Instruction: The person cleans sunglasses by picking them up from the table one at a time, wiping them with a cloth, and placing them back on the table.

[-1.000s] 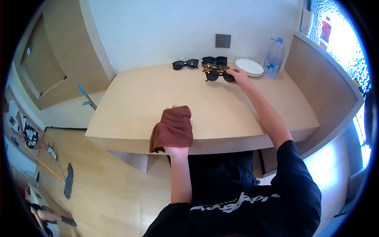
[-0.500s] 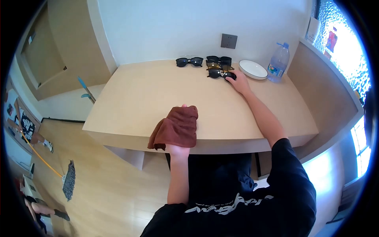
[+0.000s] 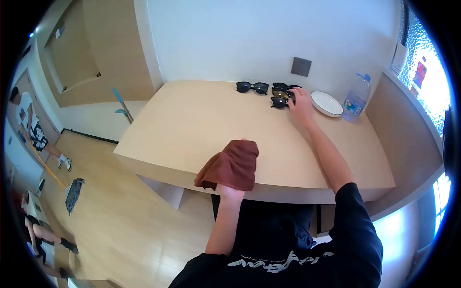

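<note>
My left hand point(image 3: 232, 193) is under a brown cloth point(image 3: 234, 165) by the table's front edge. The cloth drapes over the palm and hides most of the fingers; a fingertip peeks out at its far edge. At the back of the table, my right hand point(image 3: 301, 109) has its thumb and fingers at the right end of a cluster of sunglasses. The front dark pair point(image 3: 279, 102), a yellow-lensed pair point(image 3: 280, 93) and a rear dark pair point(image 3: 283, 86) lie one behind another, partly covered by that hand. Another pair of sunglasses point(image 3: 252, 88) lies to their left.
A white plate point(image 3: 327, 103) and a plastic water bottle point(image 3: 357, 98) stand right of my right hand. The table point(image 3: 182, 115) has a raised side panel point(image 3: 408, 129). On the left, a person point(image 3: 31, 120) holds a mop point(image 3: 74, 196); another person's legs point(image 3: 50, 235) show below.
My right hand has shifted back slightly along the sunglasses, from the front pair toward the pairs behind. My left hand still bears the cloth. The view has turned left, showing more of the mopping person.
</note>
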A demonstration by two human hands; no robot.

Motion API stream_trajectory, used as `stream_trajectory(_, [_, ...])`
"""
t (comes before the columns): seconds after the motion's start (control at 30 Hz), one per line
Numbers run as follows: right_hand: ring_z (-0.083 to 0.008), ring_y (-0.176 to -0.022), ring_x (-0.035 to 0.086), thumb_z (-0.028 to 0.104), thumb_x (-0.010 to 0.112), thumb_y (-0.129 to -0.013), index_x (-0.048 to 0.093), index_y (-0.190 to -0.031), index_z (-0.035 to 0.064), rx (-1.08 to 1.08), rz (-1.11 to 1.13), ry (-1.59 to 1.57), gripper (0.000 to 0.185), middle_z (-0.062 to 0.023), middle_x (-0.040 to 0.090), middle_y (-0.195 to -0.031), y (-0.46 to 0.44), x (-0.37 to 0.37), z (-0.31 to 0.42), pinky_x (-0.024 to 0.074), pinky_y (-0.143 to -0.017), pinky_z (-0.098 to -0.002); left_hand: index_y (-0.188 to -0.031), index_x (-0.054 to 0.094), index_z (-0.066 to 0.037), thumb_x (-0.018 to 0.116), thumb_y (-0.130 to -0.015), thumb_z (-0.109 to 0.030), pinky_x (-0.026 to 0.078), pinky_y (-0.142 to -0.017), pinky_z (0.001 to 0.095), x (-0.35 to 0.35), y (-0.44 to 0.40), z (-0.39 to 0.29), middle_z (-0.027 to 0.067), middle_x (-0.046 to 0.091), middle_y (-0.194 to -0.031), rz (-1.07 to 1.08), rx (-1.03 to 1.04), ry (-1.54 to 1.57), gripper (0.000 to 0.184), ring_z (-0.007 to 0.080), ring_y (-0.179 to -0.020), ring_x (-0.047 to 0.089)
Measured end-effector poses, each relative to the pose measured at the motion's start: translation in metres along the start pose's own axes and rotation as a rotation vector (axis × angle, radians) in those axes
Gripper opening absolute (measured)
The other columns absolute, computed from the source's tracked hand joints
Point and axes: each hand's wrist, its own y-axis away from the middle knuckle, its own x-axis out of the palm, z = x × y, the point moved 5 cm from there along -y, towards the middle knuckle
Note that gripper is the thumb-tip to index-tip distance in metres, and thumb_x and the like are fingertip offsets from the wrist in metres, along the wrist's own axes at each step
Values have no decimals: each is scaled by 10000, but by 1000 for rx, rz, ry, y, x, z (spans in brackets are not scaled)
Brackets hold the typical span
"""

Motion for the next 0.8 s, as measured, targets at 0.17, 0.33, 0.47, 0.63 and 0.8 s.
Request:
stream_trajectory(0.17, [-317, -1245, 510, 243, 741, -778, 591, -1226, 80, -70, 145, 69, 501, -130, 561, -1295, -43, 69, 32, 450, -1002, -456, -904, 541, -36, 364, -1047, -480, 406, -565, 232, 60, 4, 37, 47, 576, -763, -622, 333, -1496, 498, 122, -599, 480])
stream_trajectory(0.33, [-354, -1200, 553, 290, 765, -745, 536, -1296, 66, -57, 317, 133, 637, -163, 565, -1314, -71, 102, 48, 464, -991, -463, -1060, 541, 58, 395, -1038, -444, 411, -550, 256, 120, -3, 58, 71, 561, -777, -158, 230, -2022, 524, 106, -615, 468])
stream_trajectory(0.47, [-341, -1158, 579, 243, 771, -714, 566, -1255, 75, -55, 318, 58, 602, -133, 604, -1248, -75, 123, 46, 482, -959, -460, -1157, 509, 47, 455, -1007, -371, 459, -588, 260, 124, 21, 49, 64, 588, -880, -445, 259, -1549, 447, 117, -680, 520])
stream_trajectory(0.63, [-338, -1135, 576, 174, 763, -697, 583, -1212, 86, -47, 377, 185, 552, -140, 594, -1202, -73, 131, 42, 487, -944, -449, -1104, 584, 26, 442, -977, -216, 507, -761, 265, 124, 24, 61, 100, 633, -1040, -737, 596, -1236, 308, 209, -879, 615])
stream_trajectory(0.8, [-355, -1113, 571, 163, 752, -674, 550, -1254, 70, -56, 349, 71, 622, -154, 589, -1188, -62, 123, 35, 500, -918, -450, -1278, 536, 3, 408, -989, -258, 448, -1003, 378, 44, 75, -8, 155, 601, -1246, -472, 524, -1345, 410, 283, -1155, 565])
